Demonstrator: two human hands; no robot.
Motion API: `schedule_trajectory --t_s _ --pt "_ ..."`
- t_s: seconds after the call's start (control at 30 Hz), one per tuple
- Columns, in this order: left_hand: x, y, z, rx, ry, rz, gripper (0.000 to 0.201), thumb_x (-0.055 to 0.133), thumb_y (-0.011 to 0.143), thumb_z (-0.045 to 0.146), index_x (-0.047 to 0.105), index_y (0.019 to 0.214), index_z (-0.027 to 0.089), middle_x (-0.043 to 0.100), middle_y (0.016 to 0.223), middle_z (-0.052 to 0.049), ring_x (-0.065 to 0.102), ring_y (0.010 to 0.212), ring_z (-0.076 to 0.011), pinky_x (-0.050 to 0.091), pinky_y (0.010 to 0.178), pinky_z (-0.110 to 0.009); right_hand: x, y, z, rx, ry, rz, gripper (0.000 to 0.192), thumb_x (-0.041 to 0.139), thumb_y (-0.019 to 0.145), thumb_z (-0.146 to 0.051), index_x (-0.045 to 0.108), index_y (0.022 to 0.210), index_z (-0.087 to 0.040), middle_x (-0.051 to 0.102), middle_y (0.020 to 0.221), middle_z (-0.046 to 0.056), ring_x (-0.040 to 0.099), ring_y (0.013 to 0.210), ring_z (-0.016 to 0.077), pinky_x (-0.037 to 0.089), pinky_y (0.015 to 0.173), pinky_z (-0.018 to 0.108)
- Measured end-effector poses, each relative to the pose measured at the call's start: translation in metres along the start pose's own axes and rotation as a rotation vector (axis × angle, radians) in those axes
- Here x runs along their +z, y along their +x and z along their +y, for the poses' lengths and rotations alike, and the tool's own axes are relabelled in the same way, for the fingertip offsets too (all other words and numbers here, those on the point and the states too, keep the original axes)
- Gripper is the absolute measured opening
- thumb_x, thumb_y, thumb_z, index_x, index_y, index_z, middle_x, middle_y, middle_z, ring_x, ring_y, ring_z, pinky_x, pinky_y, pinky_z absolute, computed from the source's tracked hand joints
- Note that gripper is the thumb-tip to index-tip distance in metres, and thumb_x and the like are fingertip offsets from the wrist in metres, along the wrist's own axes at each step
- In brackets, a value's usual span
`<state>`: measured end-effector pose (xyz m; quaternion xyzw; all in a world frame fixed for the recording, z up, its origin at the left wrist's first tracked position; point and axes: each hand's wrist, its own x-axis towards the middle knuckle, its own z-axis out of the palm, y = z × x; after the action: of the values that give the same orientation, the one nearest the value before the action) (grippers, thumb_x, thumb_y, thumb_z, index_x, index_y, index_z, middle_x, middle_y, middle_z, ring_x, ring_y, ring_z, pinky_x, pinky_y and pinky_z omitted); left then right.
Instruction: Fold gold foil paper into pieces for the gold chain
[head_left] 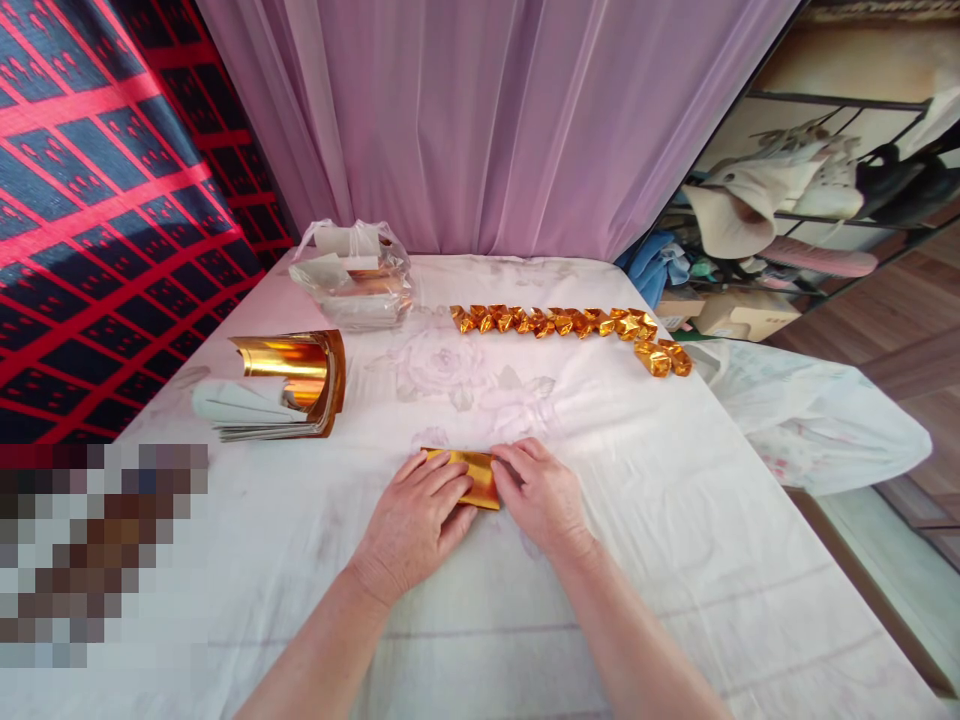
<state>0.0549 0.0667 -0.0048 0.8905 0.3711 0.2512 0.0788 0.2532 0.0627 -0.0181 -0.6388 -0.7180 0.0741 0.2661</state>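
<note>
A folded sheet of gold foil paper (481,482) lies on the cloth in front of me, a small rectangle with its long side across. My left hand (420,510) rests over its left part, fingers on top and the thumb at the near edge, gripping it. At the right end, my right hand (544,490) has thumb and fingers closed on the paper's edge. Further back on the right runs a row of folded gold foil pieces (551,321), with a few more foil pieces (661,358) at its right end.
A curved stack of gold foil sheets (289,360) stands at left, white backs partly showing. Behind it sits a clear plastic bag (352,285) of more paper. A floral cloth (637,580) covers the table. A purple curtain (480,120) hangs behind; a cluttered shelf (817,215) is at right.
</note>
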Motion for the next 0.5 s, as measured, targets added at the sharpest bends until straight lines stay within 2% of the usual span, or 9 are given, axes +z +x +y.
schedule_trajectory --t_s 0.5 --pt "-0.0005 0.0001 -0.0005 -0.008 0.011 -0.032 0.026 0.055 0.094 0.032 0.069 0.112 0.020 0.073 0.116 -0.008 0.060 0.119 -0.0281 0.039 0.112 -0.050 0.0003 0.0022 0.0005 0.068 0.020 -0.001 0.025 0.050 0.094 -0.026 0.075 0.089 -0.025 0.071 0.091 0.003 0.065 0.077 0.0156 0.044 0.066 0.025"
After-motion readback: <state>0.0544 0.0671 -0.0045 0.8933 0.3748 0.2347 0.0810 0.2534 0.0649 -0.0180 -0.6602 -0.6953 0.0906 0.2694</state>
